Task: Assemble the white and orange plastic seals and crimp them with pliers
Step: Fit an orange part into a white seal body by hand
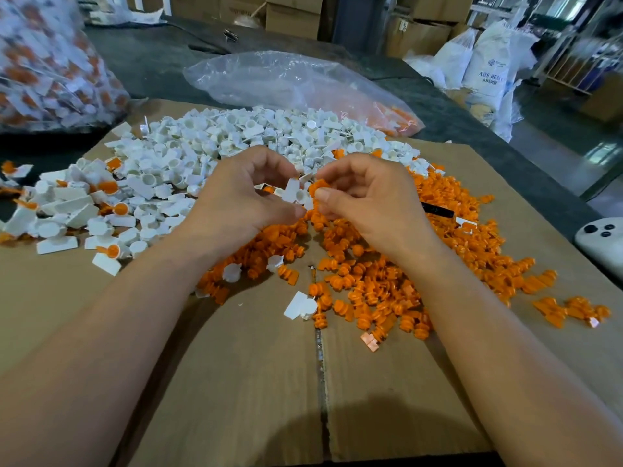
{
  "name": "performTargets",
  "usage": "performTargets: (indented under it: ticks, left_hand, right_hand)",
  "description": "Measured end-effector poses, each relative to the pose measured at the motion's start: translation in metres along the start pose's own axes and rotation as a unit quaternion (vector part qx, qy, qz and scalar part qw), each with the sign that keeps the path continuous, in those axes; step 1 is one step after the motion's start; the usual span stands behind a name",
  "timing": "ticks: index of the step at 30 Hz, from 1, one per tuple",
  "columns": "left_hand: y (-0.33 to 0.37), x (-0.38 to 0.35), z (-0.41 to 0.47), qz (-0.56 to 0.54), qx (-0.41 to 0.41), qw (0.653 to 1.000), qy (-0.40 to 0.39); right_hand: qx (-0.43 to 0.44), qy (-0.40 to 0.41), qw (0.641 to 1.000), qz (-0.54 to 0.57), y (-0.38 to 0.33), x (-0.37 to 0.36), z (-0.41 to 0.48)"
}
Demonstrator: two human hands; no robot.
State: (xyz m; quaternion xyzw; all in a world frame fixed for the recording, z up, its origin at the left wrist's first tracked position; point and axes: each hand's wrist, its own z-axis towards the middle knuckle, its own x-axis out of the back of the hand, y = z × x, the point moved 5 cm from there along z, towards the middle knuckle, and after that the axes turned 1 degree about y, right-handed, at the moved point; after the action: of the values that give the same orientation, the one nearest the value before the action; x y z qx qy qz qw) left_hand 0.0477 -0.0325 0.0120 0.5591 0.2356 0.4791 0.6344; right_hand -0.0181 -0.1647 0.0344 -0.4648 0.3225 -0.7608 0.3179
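My left hand pinches a white seal body between thumb and fingers above the piles. Right beside it, my right hand pinches an orange insert, its tip touching the white piece. A heap of loose white seal bodies covers the far middle of the flattened cardboard. Orange inserts lie spread under and to the right of my hands. Joined white-and-orange seals sit in a pile at the left. No pliers show clearly; a dark handle-like object pokes out behind my right hand.
A full clear bag of joined seals stands at the far left. A mostly empty plastic bag with some orange parts lies behind the white heap. A white controller-like device rests at the right table edge. Cartons and sacks stand beyond.
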Motion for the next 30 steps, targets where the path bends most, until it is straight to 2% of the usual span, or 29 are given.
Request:
performTargets:
  ticks: [8,13,16,22,30]
  left_hand:
    - [0.004,-0.003,-0.003,-0.001,-0.015,1.000,-0.004]
    - [0.008,-0.005,-0.005,-0.078,-0.011,0.997,-0.024]
    - [0.007,-0.004,-0.004,-0.034,-0.016,0.999,-0.015]
    - [0.010,-0.003,-0.005,-0.067,-0.015,0.998,0.000]
    - [0.013,-0.002,-0.006,-0.001,-0.048,0.999,0.016]
  right_hand:
    - [0.005,0.003,1.000,-0.005,-0.002,-0.005,-0.003]
    - [0.016,0.017,1.000,-0.019,-0.003,-0.003,-0.003]
    - [0.023,0.020,0.999,-0.037,-0.004,-0.002,-0.003]
    - [0.046,0.042,0.992,-0.114,-0.006,0.000,-0.004]
    - [0.055,0.031,0.986,-0.152,-0.007,-0.003,-0.007]
